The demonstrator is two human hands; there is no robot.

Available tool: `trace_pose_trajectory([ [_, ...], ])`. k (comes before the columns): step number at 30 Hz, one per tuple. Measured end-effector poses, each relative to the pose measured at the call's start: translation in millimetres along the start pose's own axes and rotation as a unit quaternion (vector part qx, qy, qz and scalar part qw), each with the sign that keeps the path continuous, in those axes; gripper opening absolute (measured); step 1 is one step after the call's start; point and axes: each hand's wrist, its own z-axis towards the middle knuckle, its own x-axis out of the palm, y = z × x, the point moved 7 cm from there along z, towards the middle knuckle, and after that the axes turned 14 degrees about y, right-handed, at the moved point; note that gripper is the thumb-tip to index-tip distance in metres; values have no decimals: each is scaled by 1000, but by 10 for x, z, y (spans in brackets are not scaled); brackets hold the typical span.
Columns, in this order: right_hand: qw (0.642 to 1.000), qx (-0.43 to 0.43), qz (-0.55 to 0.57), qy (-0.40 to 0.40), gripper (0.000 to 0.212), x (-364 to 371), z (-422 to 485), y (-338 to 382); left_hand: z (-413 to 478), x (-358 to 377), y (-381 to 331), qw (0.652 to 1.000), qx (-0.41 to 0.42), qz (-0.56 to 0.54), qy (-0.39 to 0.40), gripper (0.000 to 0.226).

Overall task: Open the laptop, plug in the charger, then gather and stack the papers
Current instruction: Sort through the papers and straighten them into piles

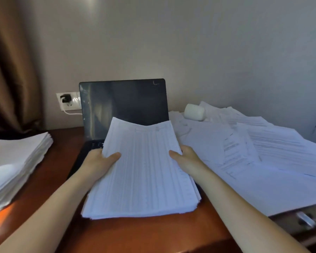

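Observation:
A thick bundle of printed papers point(142, 170) is held above the laptop's keyboard, its lower edge near the desk. My left hand point(98, 163) grips its left side with the thumb on top. My right hand point(185, 159) grips its right side the same way. The black laptop point(124, 105) stands open with a dark screen behind the bundle. A black charger point(65, 98) sits in the wall socket, its white cable point(72, 113) running behind the laptop. Loose papers point(259, 156) lie spread across the right of the desk. A squared stack of papers point(15, 161) rests at the left.
A white earbud case point(194, 112) lies on the loose sheets near the wall. The red-brown desk point(135, 234) has a drawer with a metal handle point(306, 219) at the lower right. A brown curtain point(11, 70) hangs at the left.

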Motion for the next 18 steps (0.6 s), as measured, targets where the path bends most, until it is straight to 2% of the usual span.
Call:
trace_pose_trajectory([
  [4, 994, 28, -108, -12, 14, 58, 33, 47, 16, -70, 135, 994, -48, 101, -22, 32],
  [6, 975, 52, -214, -25, 25, 58, 21, 41, 2, -77, 175, 974, -87, 206, -29, 48],
  [8, 949, 77, -303, -44, 35, 38, -20, 57, -20, -67, 122, 952, -89, 290, -45, 63],
  [11, 919, 77, -382, -56, 28, -43, -77, 139, -22, 36, -137, 922, -25, 383, -59, 70],
  [13, 910, 71, -402, -68, 28, -163, -103, 196, 2, 200, -331, 909, 21, 415, -42, 67],
  [18, 917, 104, -377, -82, 36, -683, -60, 95, 154, 828, -825, 910, 119, 389, 78, 50],
])
